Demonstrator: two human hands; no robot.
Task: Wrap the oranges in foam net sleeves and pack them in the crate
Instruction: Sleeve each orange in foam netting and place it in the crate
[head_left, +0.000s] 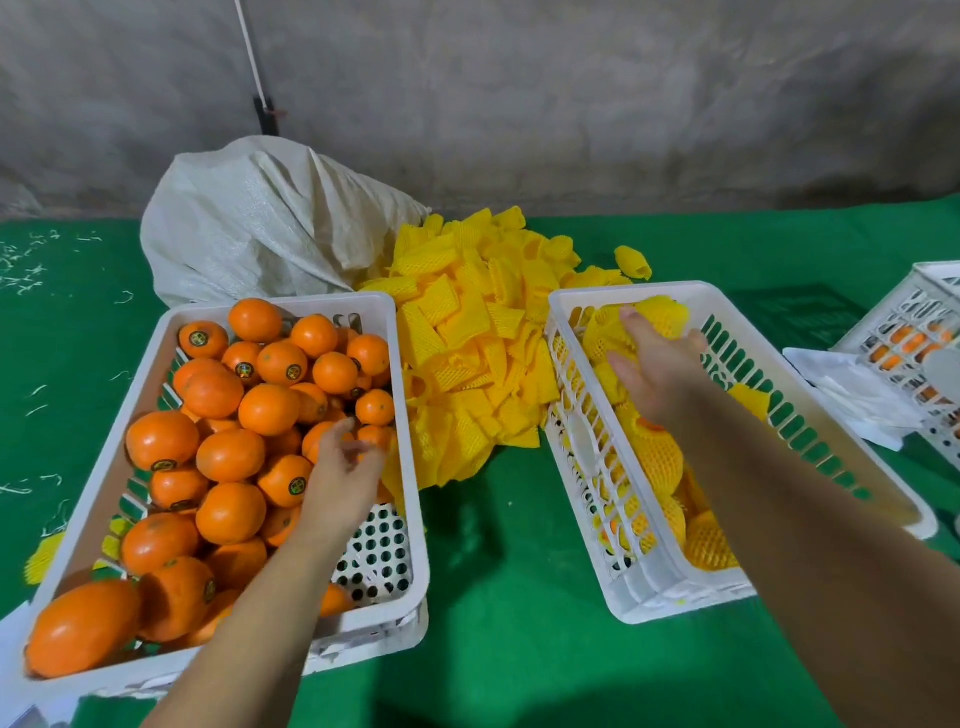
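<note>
A white crate (374, 639) on the left is piled with several bare oranges (228, 457). My left hand (343, 467) hovers over its right side with fingers loosely curled, holding nothing. Between the crates lies a heap of yellow foam net sleeves (467, 338). The white crate (587, 293) on the right holds several oranges wrapped in yellow sleeves (657, 457). My right hand (654, 364) reaches into its far end, fingers spread and resting on a wrapped orange (665, 312).
A grey woven sack (260, 223) lies behind the left crate, against the wall. A third white crate (909, 338) with oranges and a white sheet (841, 384) sit at the right edge. One loose sleeve (634, 262) lies on the green cloth (509, 597).
</note>
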